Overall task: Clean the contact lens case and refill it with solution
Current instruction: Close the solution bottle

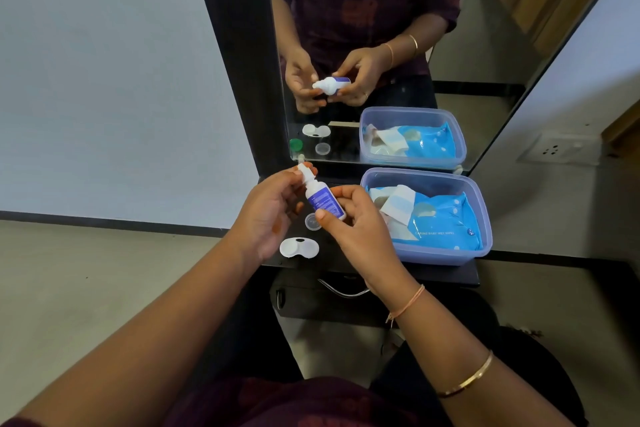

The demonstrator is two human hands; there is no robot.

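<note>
A small white solution bottle [322, 197] with a blue label is held tilted above the dark shelf [446, 274]. My right hand [356, 222] grips its body from the right. My left hand [266, 211] pinches the white cap [304, 173] at the bottle's top end. Below the hands, the white contact lens case [299, 248] lies open on the shelf, both wells uncovered. One clear round lid [311, 222] rests just behind it, partly hidden by my right thumb. A green lid shows only as a mirror reflection [296, 144].
A translucent blue plastic tub [443, 255] holding a blue wet-wipes pack [446, 218] and a loose tissue sits on the shelf's right side. The mirror [381, 45] stands directly behind the shelf. A drawer handle [341, 289] lies below the shelf edge.
</note>
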